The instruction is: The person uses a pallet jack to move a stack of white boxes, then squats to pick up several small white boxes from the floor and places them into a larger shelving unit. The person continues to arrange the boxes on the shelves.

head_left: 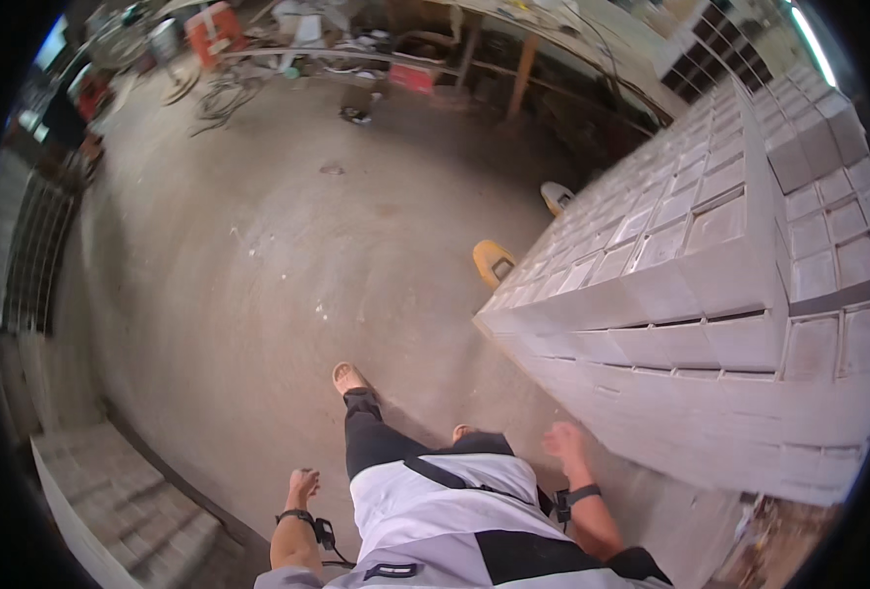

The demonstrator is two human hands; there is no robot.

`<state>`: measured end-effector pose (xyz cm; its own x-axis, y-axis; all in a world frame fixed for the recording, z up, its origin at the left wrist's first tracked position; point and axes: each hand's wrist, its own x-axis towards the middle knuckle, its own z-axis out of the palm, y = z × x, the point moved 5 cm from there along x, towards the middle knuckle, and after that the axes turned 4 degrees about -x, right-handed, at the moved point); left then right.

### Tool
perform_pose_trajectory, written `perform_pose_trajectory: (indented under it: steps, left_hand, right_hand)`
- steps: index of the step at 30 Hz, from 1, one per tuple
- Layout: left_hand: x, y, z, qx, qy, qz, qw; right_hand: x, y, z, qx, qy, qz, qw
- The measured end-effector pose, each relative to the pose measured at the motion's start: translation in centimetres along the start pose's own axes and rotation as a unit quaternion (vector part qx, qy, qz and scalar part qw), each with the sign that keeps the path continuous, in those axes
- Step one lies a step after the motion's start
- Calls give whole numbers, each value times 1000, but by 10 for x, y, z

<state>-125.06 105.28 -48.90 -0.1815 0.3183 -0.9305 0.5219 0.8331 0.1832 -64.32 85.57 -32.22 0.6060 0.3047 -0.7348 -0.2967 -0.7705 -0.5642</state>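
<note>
No object is seen in the left hand (304, 482), which is held above a smooth, scuffed, grey-brown floor (209, 245). Its fingers are loosely curled; whether the tips are together cannot be told. It is well apart from a low, flat-topped stack of pale, rectangular blocks (126, 491), located at the near left. The right hand (566, 442) is blurred, and whether its fingers are apart or together cannot be told. It is positioned near a tall, straight-sided stack of matt, off-white, box-shaped pieces (651, 294), by which the right side is occupied; contact cannot be confirmed. Square faces are set in regular rows on this stack, and narrow dark gaps are noted between some courses. Beside its far left edge, a rounded yellow piece with a dark opening (494, 263) is observed at floor level. At the far side, a tangled dark cable (221, 106) is laid on the floor, and a long worktop (606, 37) is supported by a brown, straight-edged leg (523, 75).
</note>
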Motion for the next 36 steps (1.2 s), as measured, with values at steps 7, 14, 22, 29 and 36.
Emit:
perform_pose_trajectory:
  steps: [7,14,22,29,36]
  left_hand:
    - [49,342,-100,99,55,266,957]
    - [16,564,-99,72,-4,414,907]
    - [114,543,-62,176,-167,383,891]
    - [174,533,-71,208,-169,183,946]
    - [131,685,-8,325,-177,333,867]
  right_hand:
    - [-59,-29,124,-195,-92,133,967]
    - [-41,-104,193,54,-16,108,993]
    - [10,-110,239,194,1,134,972]
    - [-18,-116,251,260,150,170,939]
    - [-61,-176,325,281,157,211,923]
